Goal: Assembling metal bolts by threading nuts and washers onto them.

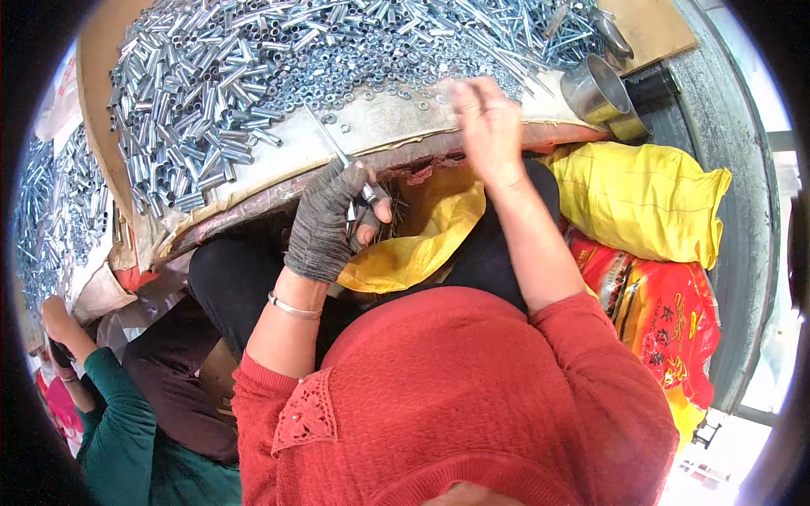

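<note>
**Slender silver metal rod (326, 133) gripped beside heaped hardware**

The rod projects up and leftward from the left hand (337, 211), whose fingers close around it and shorter metal pieces; this hold apparently leaves its far end free. A grey knitted fingerless glove (310, 240) probably guards the skin. The bare right hand (491, 126), well apart from the left, is over the near edge of the pale cloth-covered surface (367, 126); blur hides whether it holds anything. Small silver nuts (388, 69) lie between short silver tubes (173, 135) and long thin silver bolts (515, 34), seemingly grouped for reach. An open yellow bag (422, 253) lies between the black-trousered legs (228, 270), partly hidden by the left hand. Rightward, a shiny metal cup (595, 88) and plump yellow sack (633, 198) may limit movement.
</note>
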`<state>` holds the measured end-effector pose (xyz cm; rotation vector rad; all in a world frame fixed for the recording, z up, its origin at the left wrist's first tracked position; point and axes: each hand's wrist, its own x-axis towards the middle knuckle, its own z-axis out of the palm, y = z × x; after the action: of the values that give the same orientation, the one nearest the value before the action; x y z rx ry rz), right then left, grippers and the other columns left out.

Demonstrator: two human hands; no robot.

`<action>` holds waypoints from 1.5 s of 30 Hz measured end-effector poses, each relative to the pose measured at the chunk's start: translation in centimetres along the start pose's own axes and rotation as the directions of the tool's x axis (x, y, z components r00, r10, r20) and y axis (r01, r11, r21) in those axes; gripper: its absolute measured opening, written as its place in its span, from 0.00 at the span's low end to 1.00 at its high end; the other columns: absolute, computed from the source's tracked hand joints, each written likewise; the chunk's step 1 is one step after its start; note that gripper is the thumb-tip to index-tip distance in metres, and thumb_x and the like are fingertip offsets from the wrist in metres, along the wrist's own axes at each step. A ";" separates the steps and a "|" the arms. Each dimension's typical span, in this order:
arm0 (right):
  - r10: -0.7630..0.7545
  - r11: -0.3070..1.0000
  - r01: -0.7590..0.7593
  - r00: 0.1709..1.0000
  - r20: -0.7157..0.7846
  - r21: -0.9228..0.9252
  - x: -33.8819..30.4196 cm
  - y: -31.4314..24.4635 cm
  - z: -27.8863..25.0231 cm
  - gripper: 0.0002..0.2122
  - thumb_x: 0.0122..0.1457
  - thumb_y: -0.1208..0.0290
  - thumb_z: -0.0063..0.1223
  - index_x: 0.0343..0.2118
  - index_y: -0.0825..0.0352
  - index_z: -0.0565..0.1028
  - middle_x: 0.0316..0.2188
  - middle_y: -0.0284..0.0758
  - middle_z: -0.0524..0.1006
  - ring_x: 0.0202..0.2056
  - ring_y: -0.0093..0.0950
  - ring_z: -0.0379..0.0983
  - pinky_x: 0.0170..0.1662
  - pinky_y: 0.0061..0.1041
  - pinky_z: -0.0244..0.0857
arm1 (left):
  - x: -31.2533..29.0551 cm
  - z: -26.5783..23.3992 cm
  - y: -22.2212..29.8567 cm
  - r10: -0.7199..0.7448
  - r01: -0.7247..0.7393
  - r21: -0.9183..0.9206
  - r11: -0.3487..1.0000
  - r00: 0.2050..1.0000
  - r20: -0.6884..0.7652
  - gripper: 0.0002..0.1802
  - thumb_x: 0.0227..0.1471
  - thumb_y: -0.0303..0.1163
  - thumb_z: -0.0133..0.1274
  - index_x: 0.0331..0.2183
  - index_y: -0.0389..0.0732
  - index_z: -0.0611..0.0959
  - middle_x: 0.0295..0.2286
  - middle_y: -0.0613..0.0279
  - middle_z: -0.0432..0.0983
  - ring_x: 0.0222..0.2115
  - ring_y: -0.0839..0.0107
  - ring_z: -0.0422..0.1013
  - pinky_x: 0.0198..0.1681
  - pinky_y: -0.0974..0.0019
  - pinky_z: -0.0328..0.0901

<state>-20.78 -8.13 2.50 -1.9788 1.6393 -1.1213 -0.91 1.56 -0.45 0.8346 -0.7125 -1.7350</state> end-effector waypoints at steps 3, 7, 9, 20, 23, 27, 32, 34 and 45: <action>-0.009 0.778 0.106 0.988 0.157 -0.620 1.3 4.0 -2.0 0.11 0.56 0.64 0.45 0.31 0.67 0.74 0.27 0.46 0.76 0.33 0.44 0.74 0.36 0.41 0.66 | 0.3 -0.1 0.5 -0.034 0.034 0.046 0.998 0.999 0.001 0.14 0.56 0.43 0.47 0.32 0.42 0.73 0.16 0.61 0.71 0.08 0.80 0.60 0.10 0.80 0.52; -0.153 0.950 0.227 0.938 0.310 -0.217 2.6 5.7 -1.3 0.12 0.54 0.70 0.43 0.39 0.61 0.76 0.32 0.46 0.77 0.36 0.43 0.74 0.40 0.40 0.66 | 0.1 0.5 0.3 -0.072 0.072 0.118 0.990 0.997 -0.004 0.13 0.54 0.41 0.49 0.29 0.40 0.73 0.14 0.62 0.71 0.07 0.81 0.59 0.09 0.80 0.51; -0.081 0.933 0.166 0.961 0.265 -0.318 4.1 4.9 -0.9 0.13 0.54 0.70 0.43 0.41 0.58 0.76 0.33 0.45 0.77 0.36 0.43 0.74 0.41 0.40 0.66 | 0.4 0.2 -0.3 -0.078 0.078 0.087 0.993 0.997 -0.002 0.12 0.53 0.40 0.50 0.29 0.40 0.73 0.13 0.62 0.71 0.07 0.81 0.59 0.09 0.80 0.51; -0.063 0.995 0.071 0.992 0.106 -0.073 5.4 7.2 -0.8 0.09 0.54 0.72 0.48 0.36 0.67 0.77 0.19 0.30 0.74 0.19 0.18 0.66 0.25 0.21 0.62 | 0.7 -0.3 -0.3 -0.067 0.068 0.071 0.995 0.998 -0.016 0.15 0.52 0.43 0.51 0.28 0.39 0.73 0.12 0.63 0.70 0.07 0.80 0.59 0.08 0.79 0.51; -0.110 0.992 0.118 0.981 0.160 -0.044 5.1 7.1 -0.1 0.07 0.54 0.72 0.52 0.33 0.69 0.77 0.19 0.27 0.73 0.19 0.14 0.64 0.22 0.17 0.59 | 0.7 -0.2 -0.3 -0.080 0.080 0.019 0.997 0.997 -0.018 0.12 0.54 0.39 0.50 0.29 0.39 0.73 0.12 0.61 0.70 0.06 0.80 0.58 0.08 0.78 0.50; -0.070 0.994 0.080 0.987 0.145 -0.068 4.8 5.7 0.7 0.09 0.52 0.67 0.52 0.33 0.65 0.77 0.28 0.41 0.78 0.31 0.36 0.75 0.35 0.30 0.66 | 0.7 -0.2 -0.3 -0.051 0.055 0.088 0.995 0.998 -0.042 0.15 0.52 0.43 0.51 0.29 0.40 0.73 0.12 0.63 0.70 0.06 0.80 0.59 0.08 0.79 0.51; -0.224 0.974 0.224 0.959 0.175 0.017 3.7 4.7 0.6 0.07 0.53 0.71 0.55 0.31 0.70 0.75 0.22 0.30 0.74 0.25 0.18 0.67 0.31 0.21 0.63 | 0.7 -0.1 -0.2 -0.095 0.096 0.100 0.990 0.995 -0.013 0.16 0.52 0.44 0.52 0.29 0.40 0.73 0.12 0.64 0.69 0.06 0.80 0.59 0.08 0.79 0.51; -0.260 0.943 0.300 0.934 0.246 -0.146 2.9 4.7 0.9 0.07 0.53 0.72 0.55 0.30 0.70 0.74 0.22 0.29 0.73 0.25 0.17 0.67 0.31 0.21 0.63 | 0.6 -0.2 -0.3 -0.101 0.101 0.080 0.992 0.995 -0.010 0.13 0.52 0.41 0.51 0.29 0.40 0.74 0.12 0.63 0.70 0.06 0.80 0.59 0.08 0.79 0.51; -0.214 0.950 0.282 0.898 0.384 -0.131 5.1 5.8 0.8 0.07 0.49 0.74 0.53 0.30 0.69 0.73 0.21 0.36 0.74 0.23 0.27 0.70 0.29 0.27 0.63 | 0.8 -0.2 -0.5 -0.126 0.129 0.073 0.989 0.991 -0.035 0.15 0.51 0.43 0.52 0.27 0.40 0.73 0.12 0.64 0.70 0.07 0.80 0.60 0.08 0.80 0.52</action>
<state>-23.94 -14.69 -0.16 -2.3977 1.3603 -0.6348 -1.21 0.90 -1.12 0.9742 -0.7216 -1.8145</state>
